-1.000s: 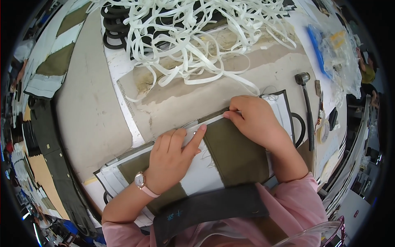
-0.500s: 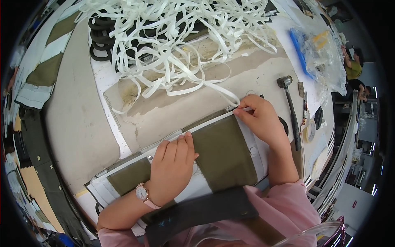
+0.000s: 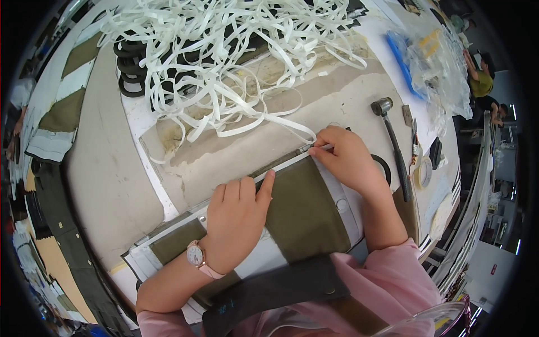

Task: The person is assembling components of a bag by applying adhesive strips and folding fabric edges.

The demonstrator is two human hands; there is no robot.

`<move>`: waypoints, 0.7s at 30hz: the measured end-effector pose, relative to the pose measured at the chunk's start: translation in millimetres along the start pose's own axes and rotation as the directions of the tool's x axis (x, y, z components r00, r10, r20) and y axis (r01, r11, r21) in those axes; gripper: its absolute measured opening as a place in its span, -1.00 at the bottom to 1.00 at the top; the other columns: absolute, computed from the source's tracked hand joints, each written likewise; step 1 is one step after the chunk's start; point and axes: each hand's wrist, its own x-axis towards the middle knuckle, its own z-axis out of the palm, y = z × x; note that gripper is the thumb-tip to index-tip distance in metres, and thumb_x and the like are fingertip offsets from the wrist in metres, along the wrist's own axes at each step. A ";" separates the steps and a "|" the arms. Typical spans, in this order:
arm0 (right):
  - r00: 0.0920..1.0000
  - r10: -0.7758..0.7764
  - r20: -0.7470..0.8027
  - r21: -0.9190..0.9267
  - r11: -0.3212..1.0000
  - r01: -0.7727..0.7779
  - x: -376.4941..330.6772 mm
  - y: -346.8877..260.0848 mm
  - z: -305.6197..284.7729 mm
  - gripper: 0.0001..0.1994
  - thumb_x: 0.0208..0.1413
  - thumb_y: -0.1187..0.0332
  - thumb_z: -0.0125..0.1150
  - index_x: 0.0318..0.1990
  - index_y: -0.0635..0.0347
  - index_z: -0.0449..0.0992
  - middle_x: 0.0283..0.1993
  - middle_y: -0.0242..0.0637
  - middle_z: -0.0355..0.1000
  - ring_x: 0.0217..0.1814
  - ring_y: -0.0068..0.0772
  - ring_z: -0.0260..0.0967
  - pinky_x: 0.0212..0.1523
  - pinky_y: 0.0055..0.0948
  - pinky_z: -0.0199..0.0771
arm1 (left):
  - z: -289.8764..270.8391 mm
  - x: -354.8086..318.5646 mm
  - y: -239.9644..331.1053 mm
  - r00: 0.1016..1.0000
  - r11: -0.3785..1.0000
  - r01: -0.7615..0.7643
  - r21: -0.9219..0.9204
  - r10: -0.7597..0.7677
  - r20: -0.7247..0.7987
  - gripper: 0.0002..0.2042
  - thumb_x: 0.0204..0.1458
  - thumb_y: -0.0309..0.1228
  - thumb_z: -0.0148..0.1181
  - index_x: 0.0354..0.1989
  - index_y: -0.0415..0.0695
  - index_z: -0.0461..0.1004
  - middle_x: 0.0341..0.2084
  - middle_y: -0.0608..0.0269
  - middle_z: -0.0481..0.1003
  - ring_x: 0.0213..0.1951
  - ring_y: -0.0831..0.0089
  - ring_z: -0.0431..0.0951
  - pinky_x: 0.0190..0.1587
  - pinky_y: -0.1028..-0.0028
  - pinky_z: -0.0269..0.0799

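Note:
An olive and white fabric panel [image 3: 306,210] lies slanted before me, its far edge lined by a narrow white tape [image 3: 292,162]. My left hand [image 3: 238,216], a watch on its wrist, rests flat on the panel, index finger stretched along that edge. At the panel's upper right corner, my right hand [image 3: 342,157] pinches the white tape between thumb and forefinger. From the pinch the tape runs back to a large loose tangle of white tape [image 3: 241,104] on the table. Whatever lies under my left palm is hidden.
Right of my right hand lie a hammer [image 3: 394,140], a tape roll [image 3: 423,173] and clear plastic bags [image 3: 443,73] beside a blue object. Black rings [image 3: 132,70] are stacked at the far left. More olive and white panels [image 3: 66,109] hang over the table's left edge.
My left index finger has spread away from the others and reaches farther along the edge. In the picture, my right hand and the tape sit slightly farther left; the whole view has shifted a little.

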 end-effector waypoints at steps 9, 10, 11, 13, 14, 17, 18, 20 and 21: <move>0.982 0.115 -0.151 -0.067 0.990 -0.126 -13.7 -2.6 -10.6 -0.85 0.03 0.39 0.29 -0.39 0.25 0.44 -0.38 -0.12 0.42 -0.35 -0.05 0.41 -0.30 -0.21 0.39 | 34.4 26.9 15.2 0.993 0.979 -0.081 -0.188 0.063 -0.100 -0.50 -0.01 -0.34 0.27 0.13 -0.30 0.43 -0.10 0.07 0.39 -0.13 0.21 0.43 -0.06 0.30 0.38; 0.982 0.110 -0.157 -0.012 0.994 -0.113 -15.8 5.6 -9.3 -0.88 0.04 0.47 0.29 -0.36 0.30 0.45 -0.41 -0.17 0.40 -0.43 -0.29 0.35 -0.37 -0.36 0.36 | 35.2 25.2 12.2 0.991 0.976 -0.085 -0.202 0.063 -0.115 -0.48 -0.02 -0.34 0.28 0.13 -0.29 0.42 -0.11 0.09 0.39 -0.14 0.21 0.43 -0.07 0.30 0.38; 0.980 0.116 -0.161 -0.018 0.993 -0.120 -17.5 6.9 -8.9 -0.88 0.04 0.47 0.29 -0.36 0.30 0.45 -0.41 -0.17 0.40 -0.43 -0.29 0.35 -0.37 -0.36 0.36 | 36.2 25.5 10.4 0.990 0.972 -0.092 -0.218 0.064 -0.129 -0.47 -0.04 -0.34 0.30 0.14 -0.28 0.42 -0.13 0.10 0.39 -0.15 0.22 0.42 -0.08 0.30 0.38; 0.973 0.081 -0.217 -0.022 0.996 -0.088 -20.2 8.0 -7.1 -0.90 0.05 0.48 0.26 -0.35 0.30 0.46 -0.41 -0.16 0.41 -0.42 -0.23 0.37 -0.35 -0.34 0.37 | 36.4 28.5 10.3 0.989 0.974 -0.095 -0.207 0.069 -0.131 -0.49 -0.01 -0.32 0.26 0.14 -0.27 0.43 -0.16 0.13 0.38 -0.15 0.27 0.42 -0.09 0.34 0.38; 0.972 0.085 -0.221 -0.026 0.995 -0.093 -18.7 10.0 -5.6 -0.90 0.05 0.48 0.26 -0.35 0.30 0.46 -0.41 -0.16 0.41 -0.42 -0.23 0.37 -0.35 -0.34 0.37 | 35.8 30.6 9.9 0.989 0.978 -0.092 -0.187 0.068 -0.130 -0.51 0.02 -0.31 0.23 0.15 -0.26 0.43 -0.19 0.16 0.38 -0.15 0.31 0.41 -0.10 0.38 0.39; 0.965 0.014 -0.262 -0.124 0.991 -0.048 -14.0 12.8 -1.0 -0.91 0.05 0.49 0.24 -0.36 0.30 0.45 -0.40 -0.12 0.41 -0.40 -0.13 0.38 -0.34 -0.29 0.38 | 35.2 32.9 9.0 0.992 0.971 -0.075 -0.227 0.049 -0.116 -0.50 0.03 -0.31 0.23 0.17 -0.22 0.43 -0.21 0.16 0.37 -0.16 0.29 0.41 -0.10 0.37 0.38; 0.964 0.021 -0.266 -0.136 0.989 -0.059 -12.7 11.8 -0.2 -0.91 0.05 0.49 0.24 -0.36 0.30 0.45 -0.40 -0.10 0.41 -0.39 -0.09 0.38 -0.34 -0.27 0.38 | 35.6 33.3 8.7 0.992 0.971 -0.075 -0.228 0.050 -0.115 -0.50 0.03 -0.31 0.23 0.17 -0.22 0.43 -0.21 0.16 0.37 -0.16 0.29 0.41 -0.10 0.37 0.38; 0.962 0.029 -0.270 -0.147 0.987 -0.071 -11.6 10.8 -0.4 -0.91 0.05 0.49 0.23 -0.36 0.30 0.44 -0.39 -0.09 0.41 -0.39 -0.05 0.38 -0.34 -0.24 0.38 | 36.1 33.9 8.6 0.994 0.972 -0.069 -0.224 0.047 -0.103 -0.49 0.02 -0.31 0.25 0.19 -0.18 0.42 -0.23 0.17 0.35 -0.19 0.28 0.39 -0.12 0.37 0.38; 0.965 0.030 -0.261 -0.157 0.985 -0.073 -11.3 10.3 -1.3 -0.90 0.06 0.46 0.23 -0.37 0.28 0.43 -0.37 -0.09 0.43 -0.35 -0.01 0.40 -0.31 -0.19 0.40 | 36.3 34.4 8.8 0.994 0.972 -0.070 -0.224 0.048 -0.102 -0.49 0.02 -0.31 0.25 0.19 -0.18 0.42 -0.23 0.17 0.35 -0.19 0.28 0.39 -0.12 0.37 0.38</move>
